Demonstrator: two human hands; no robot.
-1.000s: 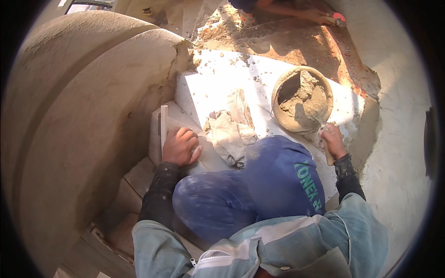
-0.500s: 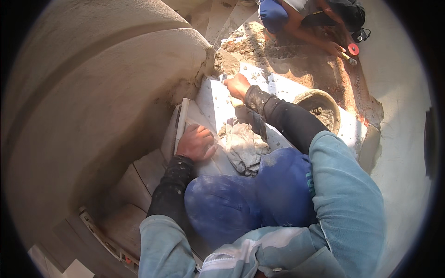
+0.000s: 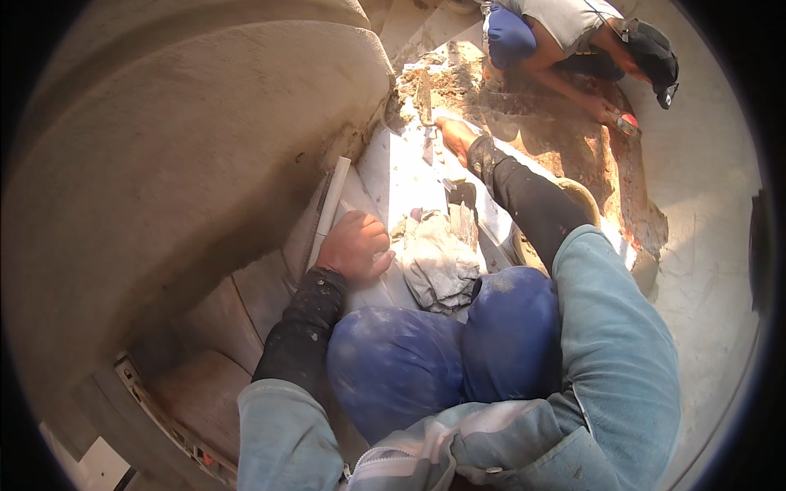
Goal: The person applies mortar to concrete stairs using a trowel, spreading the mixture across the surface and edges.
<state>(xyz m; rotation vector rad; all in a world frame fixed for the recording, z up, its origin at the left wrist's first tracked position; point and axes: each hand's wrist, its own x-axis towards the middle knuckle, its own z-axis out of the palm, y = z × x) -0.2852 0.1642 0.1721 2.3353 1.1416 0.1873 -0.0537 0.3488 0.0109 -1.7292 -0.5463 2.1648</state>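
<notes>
My right hand (image 3: 458,137) grips a trowel (image 3: 425,100) by its handle end, at the far end of a white slab (image 3: 413,168). The trowel's blade points away over rough mortar (image 3: 446,69). My left hand (image 3: 358,245) rests on a pale step slab, its fingers curled under and the thumb out to the side. Whatever its palm may cover is hidden. Just left of it lies a long white strip (image 3: 332,204). A crumpled grey cloth (image 3: 440,260) lies between my hands, in front of my knees.
My right forearm partly covers a round mortar tub (image 3: 580,196). A co-worker (image 3: 565,33) crouches at the far right, one hand at a small round red object (image 3: 627,123). A curved plastered wall (image 3: 196,155) rises on the left. A spirit level (image 3: 168,417) lies lower left.
My right hand has moved farther out and to the right, and the trowel blade now shows plainly. My left hand stays beside the strip. The view has shifted, showing more of the co-worker.
</notes>
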